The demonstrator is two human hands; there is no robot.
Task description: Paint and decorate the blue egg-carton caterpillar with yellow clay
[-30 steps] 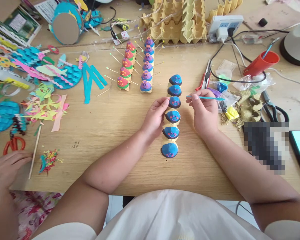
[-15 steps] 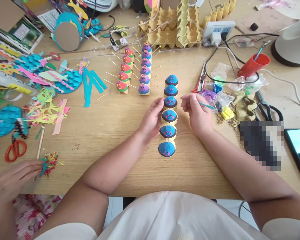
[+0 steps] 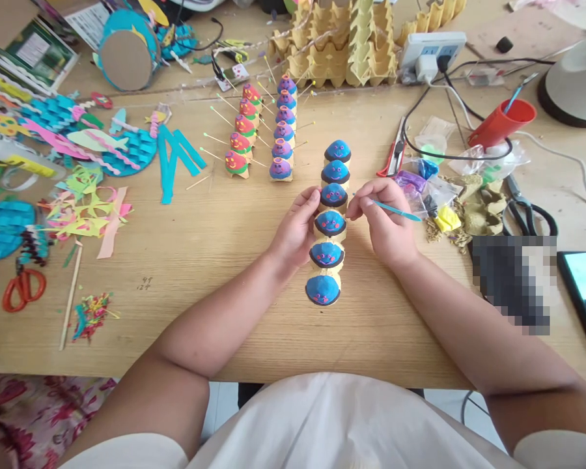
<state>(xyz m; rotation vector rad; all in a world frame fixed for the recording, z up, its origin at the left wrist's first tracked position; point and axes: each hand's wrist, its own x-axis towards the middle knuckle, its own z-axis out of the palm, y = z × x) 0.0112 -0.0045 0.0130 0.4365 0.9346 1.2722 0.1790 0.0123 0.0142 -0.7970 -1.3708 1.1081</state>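
In front of me a strip of egg carton [image 3: 330, 223] points away from my body, its bumps capped with blue clay and dark rims. Small faces with pink cheeks mark several of the caps. My left hand [image 3: 297, 227] grips the strip's left side near the middle, thumb against a bump. On the other side, my right hand [image 3: 389, 225] is closed round a thin teal clay tool [image 3: 399, 210], with its fingertips at or very near the strip's right edge. Whether they touch it I cannot tell.
Behind stand a red-green carton strip [image 3: 241, 143] and a purple one [image 3: 281, 150], both with pins sticking out. Clay packets [image 3: 427, 185], a cutter [image 3: 396, 153], black scissors [image 3: 522, 208] and a red cup [image 3: 505, 124] lie right. Paper scraps [image 3: 90, 202] and orange scissors [image 3: 23, 290] lie left.
My right hand has come closer to the strip's right edge. Another person's hand at the lower left has left the view, leaving the small colourful scraps on the table.
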